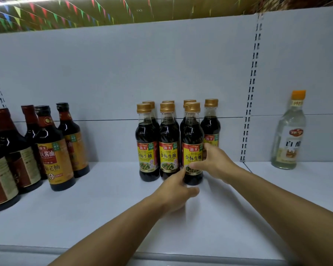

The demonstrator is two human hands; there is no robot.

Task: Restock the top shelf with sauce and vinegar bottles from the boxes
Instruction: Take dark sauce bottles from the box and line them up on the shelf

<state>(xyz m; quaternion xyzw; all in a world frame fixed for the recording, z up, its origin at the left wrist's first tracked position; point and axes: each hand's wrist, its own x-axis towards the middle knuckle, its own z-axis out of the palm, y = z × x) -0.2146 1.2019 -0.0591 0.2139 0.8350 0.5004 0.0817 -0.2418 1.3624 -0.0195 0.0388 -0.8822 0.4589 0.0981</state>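
The white top shelf [238,217] is stretching across the whole view, with a pale back panel [123,73] and slotted uprights behind it. On its left, a cluster of larger dark sauce bottles [54,150] with dark caps is standing; one yellow label is reading in part 酱油 and 老抽. Far right, well apart from the rest, a clear vinegar bottle [288,135] with an orange cap is showing 白 and part of a second character.

In the middle, a group of gold-capped soy sauce bottles [148,143] is lining up in two rows. Both hands are working on the front right bottle [192,131], which is standing upright on the shelf, touching its neighbour. The right hand [215,162] is wrapping its fingers [207,150] round the label from the right side; the left hand [175,191] is pinching the bottle low down near its base.

Each bottle is likely heavy for its size, rigid, smooth, possibly breakable, so holding low round the labelled body seems wise. The labels are reading 海天 and 金标生抽.
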